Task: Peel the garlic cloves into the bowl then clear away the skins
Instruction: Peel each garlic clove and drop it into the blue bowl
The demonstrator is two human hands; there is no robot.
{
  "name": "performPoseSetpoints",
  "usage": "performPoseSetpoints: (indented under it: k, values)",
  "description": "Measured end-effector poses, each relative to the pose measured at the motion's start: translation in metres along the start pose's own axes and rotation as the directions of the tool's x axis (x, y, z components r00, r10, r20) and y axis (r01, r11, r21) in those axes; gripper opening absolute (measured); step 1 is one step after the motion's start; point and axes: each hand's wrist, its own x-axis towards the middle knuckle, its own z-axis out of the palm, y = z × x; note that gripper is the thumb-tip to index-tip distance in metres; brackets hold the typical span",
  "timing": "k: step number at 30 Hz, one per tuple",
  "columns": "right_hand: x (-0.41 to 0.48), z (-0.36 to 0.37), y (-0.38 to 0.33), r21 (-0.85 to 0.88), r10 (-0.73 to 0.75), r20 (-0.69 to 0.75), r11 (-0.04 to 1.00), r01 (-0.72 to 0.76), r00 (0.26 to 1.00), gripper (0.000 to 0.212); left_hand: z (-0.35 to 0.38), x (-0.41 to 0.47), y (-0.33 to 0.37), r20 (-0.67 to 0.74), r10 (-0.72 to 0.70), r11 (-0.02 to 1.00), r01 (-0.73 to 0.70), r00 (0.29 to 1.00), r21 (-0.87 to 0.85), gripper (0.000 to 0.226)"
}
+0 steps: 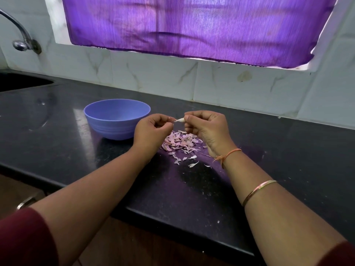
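Seen from the head camera, both hands meet above a black granite countertop (76, 154), just in front of a white marble-patterned tiled wall (153, 77). The right hand (208, 129) grips a small pale garlic clove (180, 120) between its thumb and curled fingers, with the pointed end towards the left. The left hand (152, 130), fingers curled in, pinches that pointed end, though whether it has hold of loose skin or of the clove itself is too small to tell. Directly under the hands, a loose heap of pinkish garlic skins (179, 142) lies on the countertop, with a few stray flakes scattered nearer the person. A blue-violet plastic bowl (107, 126) stands upright just left of the left hand and beside the heap; its near wall hides whatever lies at the bottom. The right wrist wears an orange thread (230, 153), and a thin metal bangle (258, 191) sits further up the forearm. Dark red sleeves (23, 237) show at the lower corners. At far left are the edge of a sink (19, 81) and a chrome tap (21, 38), and a purple curtain (192, 25) covers the window above.
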Motion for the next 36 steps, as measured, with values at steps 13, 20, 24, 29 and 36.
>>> performPoseSetpoints:
  k: [13,20,24,29,36]
  values:
    - [0.0006,-0.0025,0.0013,0.013,0.028,0.047,0.999,-0.029,0.999,0.014,-0.0002,-0.0017,0.0006,0.085,0.008,1.000,-0.010,0.996,0.018,0.009]
    - [0.0003,-0.0023,0.0008,0.019,0.105,0.076,0.994,-0.107,0.991,0.012,-0.0010,-0.0021,0.0000,0.090,0.020,0.996,-0.027,0.996,0.082,0.010]
    - [-0.0009,-0.0022,-0.0005,0.106,0.162,0.103,0.979,-0.173,0.981,0.011,-0.0004,-0.0020,-0.0024,0.098,0.041,0.993,-0.051,0.994,0.110,0.012]
    - [-0.0014,-0.0013,-0.0017,0.145,0.192,0.091,0.968,-0.204,0.977,0.009,0.0017,-0.0028,-0.0028,0.108,0.070,0.987,-0.085,0.992,0.139,0.014]
    - [-0.0015,0.0009,0.0003,-0.003,0.140,0.070,0.990,-0.140,0.988,0.006,0.0016,-0.0011,-0.0051,0.084,0.074,0.979,-0.089,0.994,0.183,0.013]
